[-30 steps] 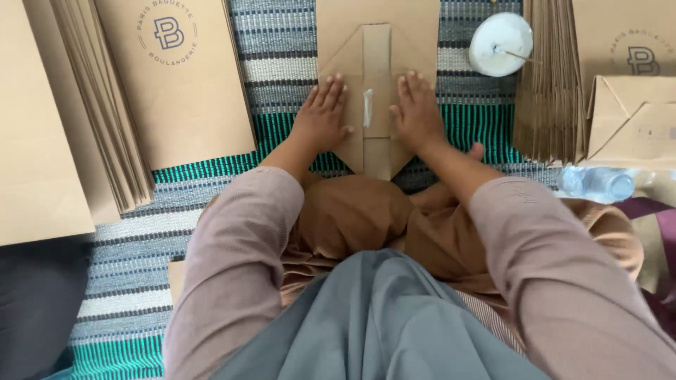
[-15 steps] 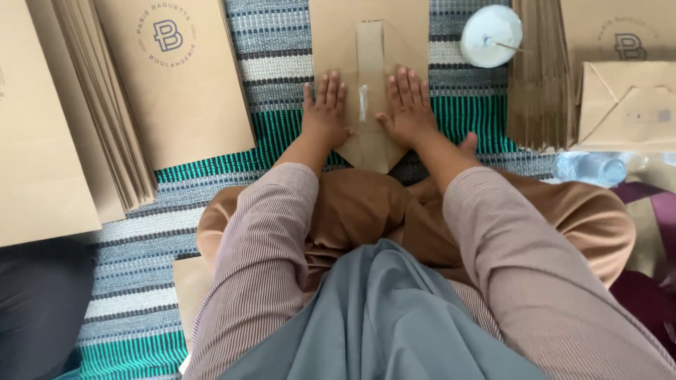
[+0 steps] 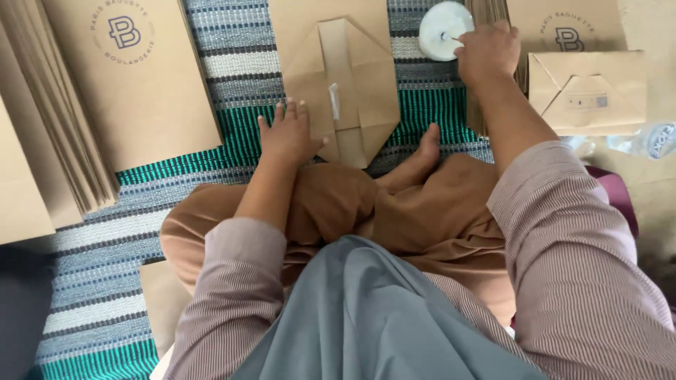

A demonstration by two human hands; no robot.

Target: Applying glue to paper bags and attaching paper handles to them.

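Leftmost, a flat printed paper bag (image 3: 137, 77) lies on the striped mat (image 3: 211, 63). Centre frame, the left hand (image 3: 289, 134) presses open-palmed, fingers spread, on the folded brown bag (image 3: 352, 77). Upper right, the right hand (image 3: 486, 53) curls its fingers onto a white tape roll (image 3: 440, 28).

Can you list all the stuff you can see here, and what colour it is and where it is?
Folded bag: one, brown, centre of the rug.
White disc: one, top, right of the bag.
Flat bag stacks: several, brown, left and top right.
Finished bag: one, brown, right.
Bottle: one, clear, far right.
Rug: one, green, blue and white stripes, underneath.
Left hand: flat on the folded bag.
Right hand: at the white disc.
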